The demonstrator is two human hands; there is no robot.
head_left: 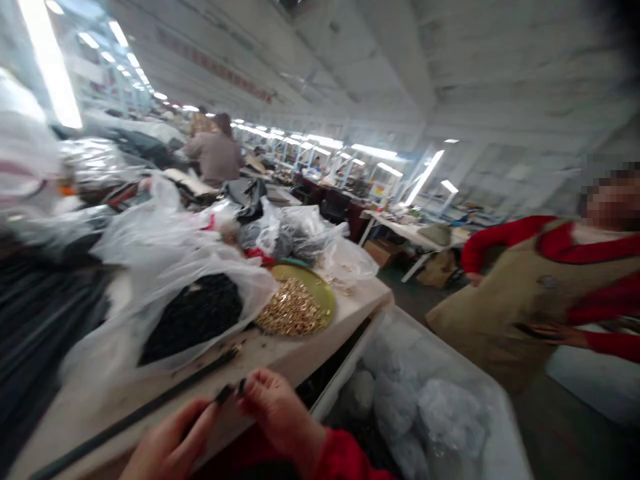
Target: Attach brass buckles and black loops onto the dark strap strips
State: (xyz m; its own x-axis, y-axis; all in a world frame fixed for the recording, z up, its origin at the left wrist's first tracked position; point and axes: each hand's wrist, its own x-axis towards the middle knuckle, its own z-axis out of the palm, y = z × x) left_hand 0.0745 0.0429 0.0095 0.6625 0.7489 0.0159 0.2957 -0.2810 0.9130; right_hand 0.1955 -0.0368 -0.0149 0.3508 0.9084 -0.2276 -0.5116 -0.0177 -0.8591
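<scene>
Over the table's front edge, my left hand [173, 440] is closed, pinching a small black piece [225, 395] that sticks out past the fingertips. Close beside it my right hand [275, 403], in a red sleeve, pinches another small dark bit [241, 385]. Blur hides what kind of pieces these are and whether they join. Behind the hands a long black strip [145, 407] lies slantwise on the table. Beyond it are a clear plastic bag [165, 260] with a heap of small black pieces [195, 317] and a yellow-green dish [323, 293] of small gold-coloured metal parts [293, 310].
Black sheeting [45, 333] covers the left side. More plastic bags [310, 230] crowd the table's back. At right stands a white bin [493, 407] with wrapped bundles [425, 407]. A person in a tan apron [500, 300] is beyond it; another person [217, 153] works farther back.
</scene>
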